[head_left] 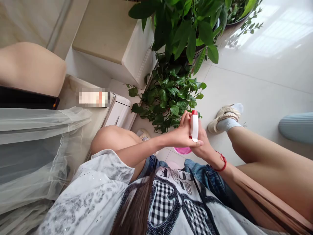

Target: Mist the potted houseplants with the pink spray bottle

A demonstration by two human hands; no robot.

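In front of my body, both hands meet around a spray bottle whose white trigger head (194,128) ends in a red nozzle (194,112). The nozzle points away from me, towards a leafy potted plant (168,101) just beyond my hands. My left hand (181,133) is closed on the bottle from the left, its thumb lying below the white head. From the right, my right hand (203,141) wraps the bottle too, with a red string bracelet on that wrist. The hands hide the bottle's body. Under them shows part of a bright pink thing (183,150), its kind unclear.
Taller broad-leaved plants (188,26) stand farther off. At left are a beige-topped ledge (102,29), a white cabinet-like box (119,111) and a sheer curtain (36,147). A ribbed blue container (297,128) stands on the tiled floor (264,88) at right. My knees are spread.
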